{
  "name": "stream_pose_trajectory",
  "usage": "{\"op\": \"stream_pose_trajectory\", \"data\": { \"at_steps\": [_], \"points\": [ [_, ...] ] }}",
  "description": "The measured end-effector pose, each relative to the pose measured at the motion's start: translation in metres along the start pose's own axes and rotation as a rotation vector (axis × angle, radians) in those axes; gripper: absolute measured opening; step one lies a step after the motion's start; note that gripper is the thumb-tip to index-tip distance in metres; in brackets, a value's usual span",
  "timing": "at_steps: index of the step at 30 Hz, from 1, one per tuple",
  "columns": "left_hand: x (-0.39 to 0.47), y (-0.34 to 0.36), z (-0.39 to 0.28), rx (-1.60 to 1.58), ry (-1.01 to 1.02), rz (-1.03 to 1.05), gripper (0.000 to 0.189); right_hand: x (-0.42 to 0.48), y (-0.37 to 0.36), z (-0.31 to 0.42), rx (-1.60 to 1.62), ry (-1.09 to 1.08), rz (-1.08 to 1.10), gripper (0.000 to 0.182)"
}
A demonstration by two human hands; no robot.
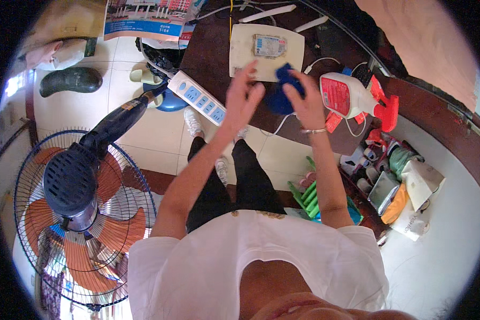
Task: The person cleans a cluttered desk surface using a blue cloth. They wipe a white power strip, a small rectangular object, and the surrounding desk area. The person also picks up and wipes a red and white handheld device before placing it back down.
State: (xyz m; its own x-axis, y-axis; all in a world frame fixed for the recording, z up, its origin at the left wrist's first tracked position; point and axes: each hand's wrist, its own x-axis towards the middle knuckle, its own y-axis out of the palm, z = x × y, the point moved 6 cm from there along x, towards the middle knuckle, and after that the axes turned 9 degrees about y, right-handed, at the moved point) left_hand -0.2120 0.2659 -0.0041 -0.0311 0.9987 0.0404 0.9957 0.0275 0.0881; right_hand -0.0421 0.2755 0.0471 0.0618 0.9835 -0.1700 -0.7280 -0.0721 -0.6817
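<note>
A dark blue cloth (282, 98) hangs from my right hand (307, 98), pinched at the thumb and fingers, over the dark brown table (208, 60). My left hand (244, 98) is raised just left of the cloth, fingers apart and slightly blurred, with nothing seen in it. Beyond both hands lies a flat white router (240, 44) with a worn label on top and white antennas (268, 13) behind it. To the right of my right hand, a white spray bottle (354, 94) with a red trigger head and red label lies at an angle.
A white power strip (198, 98) projects past the table's left edge. A standing fan (70, 180) with orange blades is at the left. Cables run over the table. Below right are a green plastic rack (310, 196) and a shelf with shoes and bags (420, 180). Slippers (144, 76) lie on the floor.
</note>
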Motion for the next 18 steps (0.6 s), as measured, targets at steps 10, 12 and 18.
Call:
{"op": "stream_pose_trajectory", "data": {
  "at_steps": [10,12,18],
  "points": [
    [0.054,-0.034,-0.034,0.579,0.145,0.07,0.046,0.031,0.024,-0.074,-0.369,-0.149,-0.318,0.049],
    [0.068,-0.017,-0.02,0.842,0.456,0.141,0.045,0.037,0.039,-0.079,-0.42,-0.14,-0.32,0.054],
    [0.062,0.014,0.026,1.177,0.662,0.381,0.026,0.037,0.059,-0.097,-0.385,-0.161,-0.422,0.064]
  ]
}}
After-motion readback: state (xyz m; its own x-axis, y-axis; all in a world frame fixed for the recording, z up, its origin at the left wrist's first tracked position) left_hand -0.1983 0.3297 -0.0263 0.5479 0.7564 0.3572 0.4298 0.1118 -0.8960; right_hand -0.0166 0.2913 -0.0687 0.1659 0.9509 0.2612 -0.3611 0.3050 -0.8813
